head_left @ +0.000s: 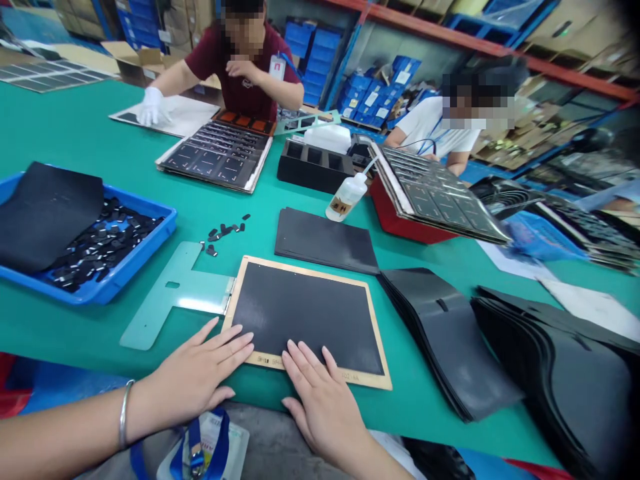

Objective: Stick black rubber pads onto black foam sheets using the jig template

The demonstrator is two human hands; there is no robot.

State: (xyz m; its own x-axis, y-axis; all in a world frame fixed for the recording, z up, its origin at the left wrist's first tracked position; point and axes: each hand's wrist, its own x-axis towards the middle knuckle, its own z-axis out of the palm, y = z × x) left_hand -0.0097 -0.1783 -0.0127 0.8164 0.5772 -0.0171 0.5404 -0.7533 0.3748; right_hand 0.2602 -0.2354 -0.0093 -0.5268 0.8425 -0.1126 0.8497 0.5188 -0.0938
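A tan-framed board [300, 270] covered by a black sheet [310, 313] lies on the green table in front of me. My left hand [200, 373] rests flat, fingers spread, with its fingertips on the board's near left corner. My right hand [320, 400] lies flat too, its fingers touching the near edge of the black sheet. Neither hand holds anything. A pale green template [173, 297] sticks out from the board's left side.
A blue tray [125, 267] with small black parts and a black sheet sits left. Several loose black chips [223, 233] lie nearby. Stacks of black sheets [450, 333] lie right, another [325, 240] behind. A squeeze bottle [347, 197], black box [313, 163] and two seated people are beyond.
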